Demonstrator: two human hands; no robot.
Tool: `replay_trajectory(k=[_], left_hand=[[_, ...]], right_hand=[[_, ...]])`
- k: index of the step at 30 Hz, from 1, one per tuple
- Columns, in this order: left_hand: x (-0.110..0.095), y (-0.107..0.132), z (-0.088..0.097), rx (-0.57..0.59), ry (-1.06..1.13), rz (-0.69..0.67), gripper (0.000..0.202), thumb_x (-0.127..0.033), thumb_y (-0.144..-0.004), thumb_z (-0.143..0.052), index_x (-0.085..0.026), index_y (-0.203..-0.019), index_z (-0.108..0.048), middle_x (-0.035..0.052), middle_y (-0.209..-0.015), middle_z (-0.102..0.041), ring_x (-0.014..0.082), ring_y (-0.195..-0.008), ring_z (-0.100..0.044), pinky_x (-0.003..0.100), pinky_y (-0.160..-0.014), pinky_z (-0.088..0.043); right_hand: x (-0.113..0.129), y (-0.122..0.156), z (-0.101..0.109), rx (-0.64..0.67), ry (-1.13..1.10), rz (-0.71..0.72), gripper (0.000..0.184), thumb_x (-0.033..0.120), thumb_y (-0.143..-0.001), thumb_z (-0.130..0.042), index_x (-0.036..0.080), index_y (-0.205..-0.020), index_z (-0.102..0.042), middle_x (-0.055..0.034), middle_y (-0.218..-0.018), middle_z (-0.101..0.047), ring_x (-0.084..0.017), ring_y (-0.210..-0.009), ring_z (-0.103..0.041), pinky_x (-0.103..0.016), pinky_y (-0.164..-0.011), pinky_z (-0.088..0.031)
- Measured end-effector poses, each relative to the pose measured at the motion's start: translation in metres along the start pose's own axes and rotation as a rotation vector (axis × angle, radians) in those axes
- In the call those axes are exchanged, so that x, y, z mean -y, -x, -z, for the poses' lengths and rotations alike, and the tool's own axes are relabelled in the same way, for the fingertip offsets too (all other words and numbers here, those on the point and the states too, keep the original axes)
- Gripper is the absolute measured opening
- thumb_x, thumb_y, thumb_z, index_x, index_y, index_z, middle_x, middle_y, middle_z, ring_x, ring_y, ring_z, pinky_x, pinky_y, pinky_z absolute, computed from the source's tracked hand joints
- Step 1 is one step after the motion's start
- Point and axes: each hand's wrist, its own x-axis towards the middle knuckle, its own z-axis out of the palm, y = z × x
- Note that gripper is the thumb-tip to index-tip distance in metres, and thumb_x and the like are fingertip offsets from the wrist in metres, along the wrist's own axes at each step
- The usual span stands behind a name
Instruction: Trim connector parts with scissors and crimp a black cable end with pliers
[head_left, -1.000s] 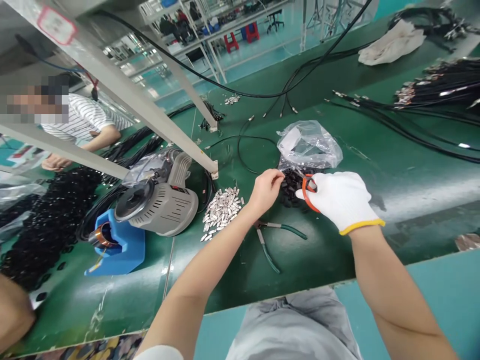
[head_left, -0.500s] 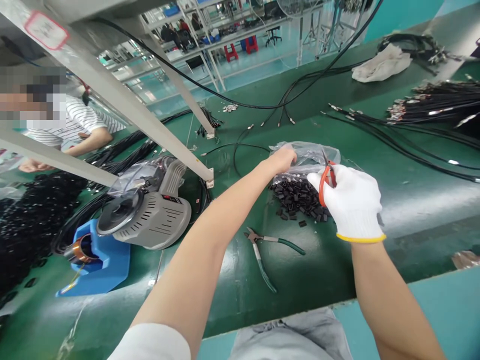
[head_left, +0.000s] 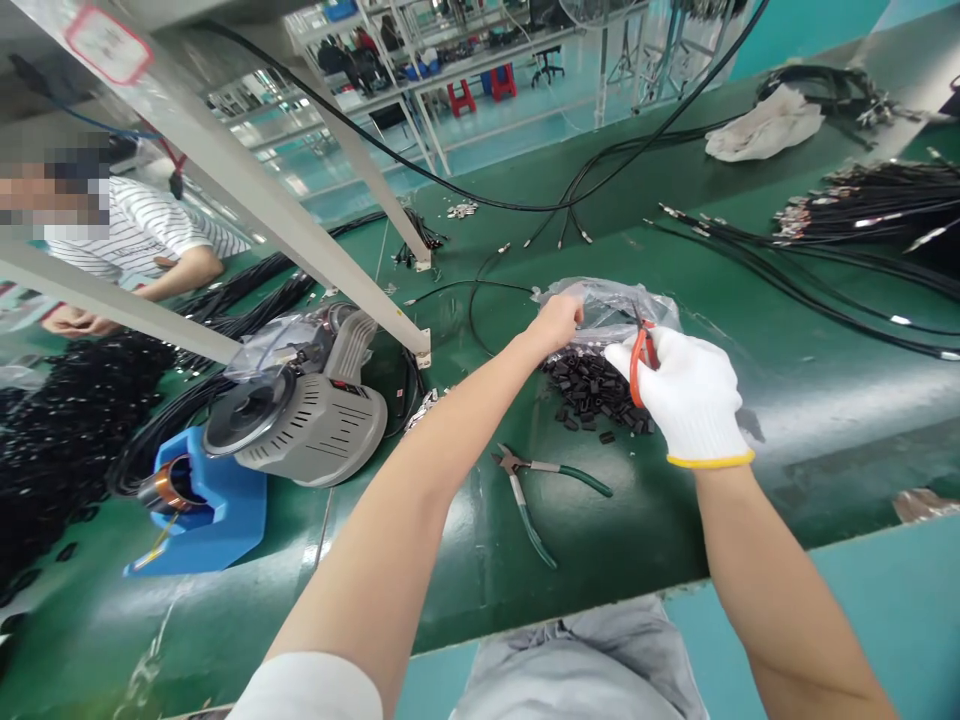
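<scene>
My bare left hand (head_left: 556, 322) pinches the edge of a clear plastic bag (head_left: 611, 305) lying on the green table. My right hand (head_left: 686, 392), in a white glove with a yellow cuff, is closed on red-handled scissors (head_left: 640, 352) whose blades point at the bag. A pile of small black parts (head_left: 592, 392) lies spilled just in front of the bag, under both hands. Green-handled pliers (head_left: 534, 492) rest on the table nearer to me.
A grey machine (head_left: 300, 415) and a blue holder with a copper coil (head_left: 196, 505) stand at the left. Black cables (head_left: 862, 200) and a white cloth (head_left: 765, 125) lie at the back right. A person in a striped shirt (head_left: 142, 240) works at far left behind slanted metal bars (head_left: 247, 205).
My left hand reached farther from me and took the bag's edge. My right hand raised the scissors to the bag. The black parts now lie spread in front of it.
</scene>
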Motion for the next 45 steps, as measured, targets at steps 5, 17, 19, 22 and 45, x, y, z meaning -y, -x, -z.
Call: replay_trajectory(k=[5,17,19,22,45], left_hand=[[-0.025,0.048,0.039,-0.287,0.157,0.073,0.019,-0.008,-0.088,-0.057,-0.016,-0.100,-0.067,0.0073,-0.101,-0.073,0.0181,-0.091,-0.070,0.034,-0.088,-0.055],[-0.064,0.296,0.037,0.015,-0.178,0.033,0.017,-0.031,-0.105,-0.053,-0.020,-0.102,-0.066,0.0086,-0.101,-0.073,0.0231,-0.100,-0.067,0.040,-0.092,-0.051],[-0.065,0.304,0.032,0.034,-0.311,-0.024,0.023,-0.030,-0.107,-0.046,-0.019,-0.103,-0.065,0.0102,-0.100,-0.072,0.0241,-0.100,-0.065,0.040,-0.089,-0.050],[-0.066,0.307,0.030,0.052,-0.411,-0.074,0.027,-0.029,-0.109,-0.041,-0.018,-0.102,-0.064,0.0096,-0.098,-0.070,0.0245,-0.098,-0.062,0.039,-0.084,-0.046],[-0.079,0.300,0.064,-0.308,1.153,0.584,0.034,-0.027,-0.077,-0.086,-0.014,-0.098,-0.063,0.0067,-0.089,-0.077,0.0140,-0.072,-0.072,0.025,-0.068,-0.051]], right_hand=[[0.006,0.007,-0.003,-0.027,-0.099,0.051,0.052,0.068,-0.091,-0.055,0.021,-0.099,-0.076,-0.0090,-0.085,-0.073,-0.026,-0.085,-0.065,-0.034,-0.076,-0.041],[0.065,0.065,-0.024,0.529,0.021,0.519,0.026,0.044,-0.092,-0.057,0.021,-0.088,-0.067,-0.0043,-0.075,-0.070,-0.018,-0.069,-0.062,-0.029,-0.067,-0.037],[0.064,0.075,-0.027,0.529,0.049,0.547,0.023,0.042,-0.092,-0.058,0.021,-0.088,-0.067,-0.0047,-0.077,-0.070,-0.018,-0.070,-0.062,-0.029,-0.068,-0.038],[0.052,0.090,-0.030,0.495,0.109,0.579,0.018,0.036,-0.087,-0.063,0.020,-0.092,-0.069,-0.0076,-0.085,-0.071,-0.022,-0.080,-0.064,-0.031,-0.074,-0.040],[0.075,0.057,-0.050,0.502,-0.214,0.588,0.020,0.043,-0.088,-0.068,0.024,-0.091,-0.065,-0.0016,-0.097,-0.076,-0.019,-0.084,-0.067,-0.029,-0.074,-0.045]])
